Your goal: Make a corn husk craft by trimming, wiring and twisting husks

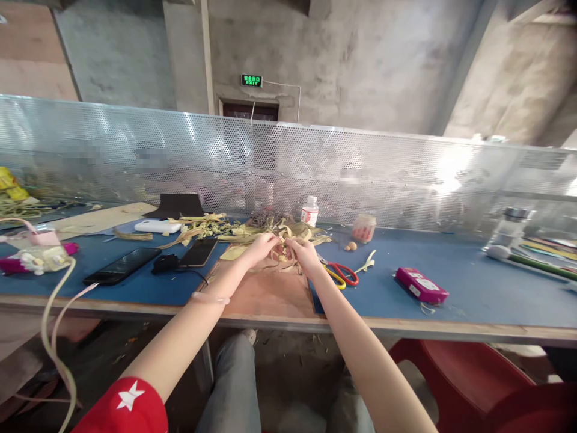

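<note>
Both my hands meet over a brown board [265, 293] at the table's front. My left hand [265, 246] has its fingers pinched together on a small, pale yellow bundle of dried plant strips [283, 248]. From the other side my right hand [303, 252] pinches the same bundle. Brownish strips hang below the fingers; their exact shape is too small to make out. Just behind lies a loose heap of dried leaf strips [211, 227]. Scissors [345, 275] with red and yellow handles rest beside my right wrist, blades partly hidden.
On the blue table [478, 294] are a phone [121, 266], a white power bank [157, 226], a dark flat device [198, 252], a white bottle [309, 211], a jar [364, 228], a magenta pack [421, 285] and a clear bottle [509, 230]. A perforated metal screen [387, 180] stands behind.
</note>
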